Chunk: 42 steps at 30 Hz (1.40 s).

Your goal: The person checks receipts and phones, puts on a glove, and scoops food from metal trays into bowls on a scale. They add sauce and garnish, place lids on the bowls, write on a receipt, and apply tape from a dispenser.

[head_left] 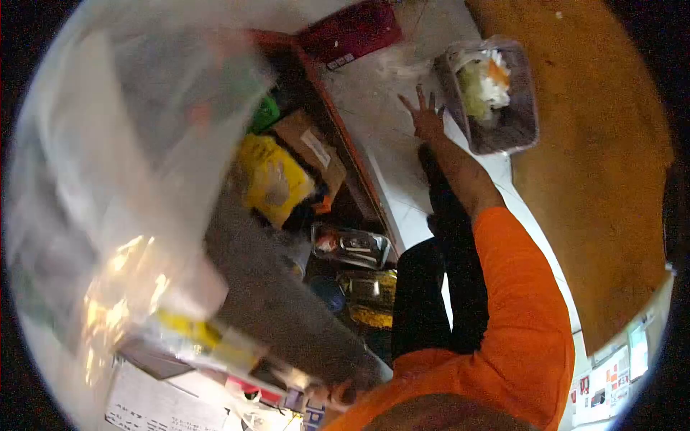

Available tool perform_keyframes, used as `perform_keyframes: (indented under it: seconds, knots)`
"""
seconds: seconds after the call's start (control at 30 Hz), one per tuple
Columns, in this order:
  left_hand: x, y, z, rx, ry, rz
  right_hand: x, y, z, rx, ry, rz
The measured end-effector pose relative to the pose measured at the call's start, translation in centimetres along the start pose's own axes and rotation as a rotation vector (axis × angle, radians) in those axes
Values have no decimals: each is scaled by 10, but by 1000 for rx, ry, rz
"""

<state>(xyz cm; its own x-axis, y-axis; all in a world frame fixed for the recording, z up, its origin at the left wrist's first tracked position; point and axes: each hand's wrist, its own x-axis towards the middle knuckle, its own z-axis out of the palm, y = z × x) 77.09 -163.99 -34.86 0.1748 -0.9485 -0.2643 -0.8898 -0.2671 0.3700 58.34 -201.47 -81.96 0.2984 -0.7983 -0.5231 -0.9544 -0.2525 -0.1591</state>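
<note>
Orange sleeve (521, 309), lower right, runs up to the right hand (429, 123), upper centre: fingers spread wide, nothing in its grip, over pale floor (363, 104), just beside the tub (507, 138). Tub is upper right, at the brown counter (600, 158) edge; clear, with white, green and orange stuff inside, can't tell what. Filmy bag (86, 136) fills the left of the frame, badly blurred, shiny glints lower left. Left hand: cannot tell, maybe the pale blur at the bag's lower part; finger state and grip unreadable. Centre: red-edged case (359, 165) holding a yellow pack (277, 179), carton (305, 140) and clear packs (350, 246). Dark red box (352, 32) at top. Handling, judged by look: bag should be light, limp, slippery, easy to tear or snag; best gathered in a fist near its top, or supported below if loaded. Tub looks light, thin-walled, fairly stiff but likely to flex or crack if squeezed; take opposite walls just under the rim, keep it level so contents don't slide.
</note>
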Motion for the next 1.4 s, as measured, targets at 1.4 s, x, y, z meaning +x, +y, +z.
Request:
perform_keyframes:
  seconds: [1.4]
  knots:
    - [-65, 6, -41, 161, -174, 296, -273, -286, -15, 270, -557, -983]
